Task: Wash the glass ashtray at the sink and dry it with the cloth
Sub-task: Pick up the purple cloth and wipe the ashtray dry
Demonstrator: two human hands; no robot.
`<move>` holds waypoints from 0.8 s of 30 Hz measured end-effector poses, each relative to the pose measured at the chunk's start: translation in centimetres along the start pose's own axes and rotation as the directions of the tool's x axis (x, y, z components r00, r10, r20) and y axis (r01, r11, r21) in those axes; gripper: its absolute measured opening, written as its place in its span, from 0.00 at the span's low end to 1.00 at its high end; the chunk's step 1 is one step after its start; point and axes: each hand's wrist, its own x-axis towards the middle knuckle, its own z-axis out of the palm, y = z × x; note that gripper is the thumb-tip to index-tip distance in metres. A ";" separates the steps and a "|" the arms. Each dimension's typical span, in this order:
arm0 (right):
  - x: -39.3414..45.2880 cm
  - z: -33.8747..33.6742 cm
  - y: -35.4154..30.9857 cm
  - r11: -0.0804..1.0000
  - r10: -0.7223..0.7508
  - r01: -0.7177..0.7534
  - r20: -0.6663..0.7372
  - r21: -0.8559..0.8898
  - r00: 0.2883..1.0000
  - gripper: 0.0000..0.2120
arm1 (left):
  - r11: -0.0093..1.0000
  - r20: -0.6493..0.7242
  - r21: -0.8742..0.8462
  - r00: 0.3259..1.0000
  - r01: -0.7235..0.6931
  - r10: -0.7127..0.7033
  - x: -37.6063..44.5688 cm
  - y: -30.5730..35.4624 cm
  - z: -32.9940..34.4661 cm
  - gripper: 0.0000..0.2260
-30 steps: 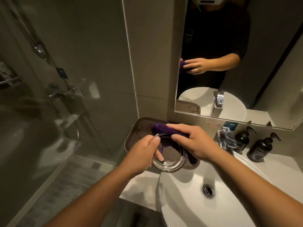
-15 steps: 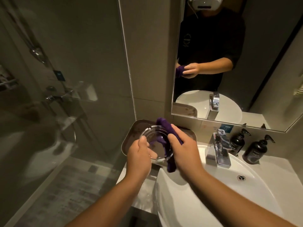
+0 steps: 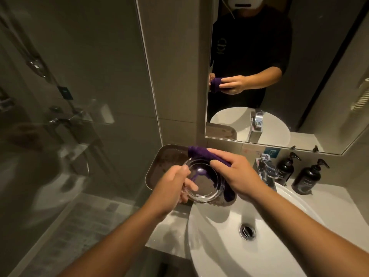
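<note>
Ashtray (image 3: 201, 181) sits tilted in my left hand (image 3: 169, 187), fingers curled round its near rim, held above the tray (image 3: 165, 156) beside the sink (image 3: 219, 246). My right hand (image 3: 237, 173) grips the cloth (image 3: 201, 152), pressing it against the ashtray's far edge.

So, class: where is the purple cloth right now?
In the head view, centre: the purple cloth is gripped by the right hand against the glass ashtray, above the metal tray.

Both forearms bare to the elbow, hands ungloved; mirror reflection shows a black short-sleeved shirt (image 3: 249, 48) with faint chest emblem; white headset (image 3: 244, 3) above.
</note>
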 end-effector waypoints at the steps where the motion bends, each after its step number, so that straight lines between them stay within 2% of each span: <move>1: 0.4 -0.7 -0.7 0.997 -0.018 0.024 0.078 -0.072 0.997 0.17 | 0.997 0.033 0.073 0.999 -0.020 0.017 0.2 0.6 -0.3 0.18; 4: 1.3 -1.6 -2.8 0.959 -0.084 0.144 0.240 -0.245 0.967 0.16 | 0.950 0.043 0.291 0.994 -0.110 0.101 0.6 1.8 -0.3 0.17; 7: 1.6 -1.5 -3.8 0.950 -0.118 0.172 0.209 -0.259 0.971 0.16 | 0.932 -0.092 0.321 0.974 -0.167 0.206 0.6 2.0 0.1 0.17; 9: 1.3 -0.7 -3.5 0.970 -0.111 0.129 0.097 -0.208 0.989 0.16 | 0.955 -0.189 0.258 0.962 -0.147 0.199 0.6 1.8 0.4 0.16; 11: 0.5 0.9 -2.5 0.995 -0.079 0.072 -0.101 -0.075 0.992 0.17 | 0.978 -0.313 0.180 0.937 -0.103 0.156 0.8 1.6 1.0 0.15; 14: -1.4 5.1 -0.9 0.992 0.025 0.028 -0.394 0.126 0.919 0.17 | 0.995 -0.506 0.070 0.857 -0.073 0.099 1.0 1.2 2.5 0.15; 16: -1.9 7.0 -0.4 0.961 0.133 0.002 -0.469 0.275 0.873 0.17 | 0.996 -0.572 -0.071 0.820 -0.061 0.009 0.8 0.8 3.9 0.14; 18: -1.9 7.4 0.3 0.938 0.185 -0.019 -0.454 0.346 0.871 0.17 | 0.983 -0.576 -0.182 0.813 -0.024 -0.087 0.3 -0.1 4.8 0.14; 20: -2.0 6.7 0.9 0.957 0.143 -0.020 -0.408 0.291 0.902 0.18 | 0.977 -0.532 -0.214 0.838 0.011 -0.126 -0.2 -1.0 4.9 0.14; 22: -1.9 5.7 1.2 0.971 0.092 -0.001 -0.371 0.238 0.924 0.19 | 0.981 -0.416 -0.190 0.902 0.040 -0.118 -0.6 -1.6 4.4 0.13; 24: -1.5 4.2 1.0 0.976 0.050 0.021 -0.320 0.215 0.946 0.20 | 0.989 -0.244 -0.142 0.966 0.047 -0.081 -0.7 -1.6 3.2 0.13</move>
